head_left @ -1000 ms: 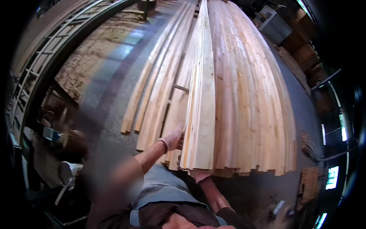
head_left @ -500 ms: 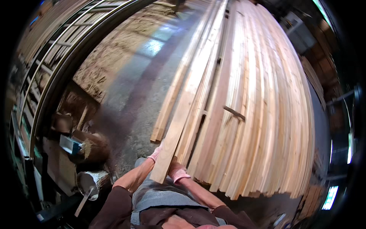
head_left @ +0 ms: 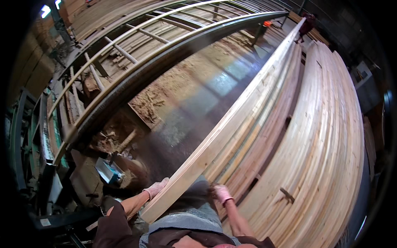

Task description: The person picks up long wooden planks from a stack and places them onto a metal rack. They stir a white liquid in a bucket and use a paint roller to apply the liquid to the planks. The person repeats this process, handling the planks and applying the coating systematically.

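A long pale wooden board (head_left: 186, 177) stretches from my body to the far right, its near end slanting across my lap. My left hand (head_left: 157, 189), in a pink-white work glove, grips the board's left side near that end. My right hand (head_left: 222, 193), gloved alike, is right of the board and apart from it, beside the near ends of other boards. Its fingers are turned away and dark, so their pose does not show clearly. At the board's far end stands a person (head_left: 307, 25) in dark red clothing; whether they hold it cannot be made out.
A wide stack of long boards (head_left: 306, 165) fills the right, with a short wood piece (head_left: 287, 195) lying on top. On the left runs a long curved-looking metal rail frame (head_left: 111, 97) with crossbars. Below it are wood scraps and a blue-and-white box-shaped object (head_left: 108, 170).
The view has swung, so the boards lie more to the right. My left hand still holds the board; my right hand has come out from under it and moved right.
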A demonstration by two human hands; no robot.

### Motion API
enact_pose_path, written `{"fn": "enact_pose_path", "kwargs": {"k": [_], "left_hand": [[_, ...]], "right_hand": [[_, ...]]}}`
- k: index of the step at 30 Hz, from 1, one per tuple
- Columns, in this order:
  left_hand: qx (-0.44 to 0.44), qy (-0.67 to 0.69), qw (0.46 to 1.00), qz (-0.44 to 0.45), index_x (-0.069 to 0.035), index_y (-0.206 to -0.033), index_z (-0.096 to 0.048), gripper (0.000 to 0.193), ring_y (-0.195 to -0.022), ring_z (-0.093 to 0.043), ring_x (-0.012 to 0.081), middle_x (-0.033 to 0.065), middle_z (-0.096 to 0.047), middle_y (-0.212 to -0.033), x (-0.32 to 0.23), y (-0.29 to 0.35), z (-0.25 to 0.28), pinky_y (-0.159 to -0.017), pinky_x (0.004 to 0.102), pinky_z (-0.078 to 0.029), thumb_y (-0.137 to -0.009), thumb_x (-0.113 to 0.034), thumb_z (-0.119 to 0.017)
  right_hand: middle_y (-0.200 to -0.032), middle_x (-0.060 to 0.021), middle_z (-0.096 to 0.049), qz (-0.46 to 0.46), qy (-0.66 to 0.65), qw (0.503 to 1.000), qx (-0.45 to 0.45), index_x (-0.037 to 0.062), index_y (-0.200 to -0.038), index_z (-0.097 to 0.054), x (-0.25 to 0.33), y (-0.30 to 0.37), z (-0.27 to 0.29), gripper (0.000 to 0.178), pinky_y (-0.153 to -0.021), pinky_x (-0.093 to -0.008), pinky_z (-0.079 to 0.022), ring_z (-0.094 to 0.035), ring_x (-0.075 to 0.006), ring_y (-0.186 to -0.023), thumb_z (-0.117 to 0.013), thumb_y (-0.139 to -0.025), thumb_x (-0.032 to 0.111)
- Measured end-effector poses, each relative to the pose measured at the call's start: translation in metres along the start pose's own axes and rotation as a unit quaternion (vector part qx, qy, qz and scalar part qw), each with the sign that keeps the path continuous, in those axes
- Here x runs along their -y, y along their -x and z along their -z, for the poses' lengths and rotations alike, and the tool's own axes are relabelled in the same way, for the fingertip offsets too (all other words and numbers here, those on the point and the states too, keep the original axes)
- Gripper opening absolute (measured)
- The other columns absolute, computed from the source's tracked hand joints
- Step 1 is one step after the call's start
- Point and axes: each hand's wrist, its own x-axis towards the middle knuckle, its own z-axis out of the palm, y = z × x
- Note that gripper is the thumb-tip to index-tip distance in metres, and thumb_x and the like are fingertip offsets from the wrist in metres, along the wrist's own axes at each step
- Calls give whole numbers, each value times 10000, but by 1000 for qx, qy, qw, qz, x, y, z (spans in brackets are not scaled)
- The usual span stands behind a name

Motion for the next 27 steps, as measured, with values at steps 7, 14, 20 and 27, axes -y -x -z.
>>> {"fn": "enact_pose_path", "kwargs": {"k": [7, 14, 20, 27], "left_hand": [[-9, -26, 998, 59, -110, -1269, -566, 542, -1139, -650, 291, 174, -689, -1210, -4, 40, 80, -954, 435, -479, -1026, -560, -385], [60, -18, 998, 0, -71, -1259, -520, 505, -1226, -600, 391, 259, -619, -1299, 47, 39, 102, -1018, 462, -437, -1026, -494, -374], [49, -94, 993, 46, -76, -1187, -504, 439, -1138, -622, 457, 292, -645, -1191, 55, 64, 172, -935, 512, -485, -986, -460, -429], [33, -3, 999, 19, -64, -1381, -600, 635, -1188, -594, 213, 117, -633, -1342, -41, -14, 298, -1047, 374, -433, -1058, -551, -353]], "right_hand": [[-1433, -286, -505, -3, -582, 809, -79, 15, -1535, -279, 95, -148, 162, 950, -1005, -610, -498, -563, -479, -1228, -529, -933, 706], [-1429, -80, -585, 150, -644, 745, -82, 130, -1424, -527, 234, -262, 224, 601, -1081, -460, -456, -561, -311, -1284, -390, -1043, 575], [-1339, -96, -645, 156, -574, 798, -102, 69, -1371, -565, 242, -310, 168, 438, -1087, -440, -462, -609, -279, -1227, -396, -1064, 331], [-1304, -100, -665, 384, 183, 868, -256, 55, -1385, -561, 292, -343, 107, 437, -1167, -455, -367, -611, -305, -1225, -474, -1048, 320]]}}
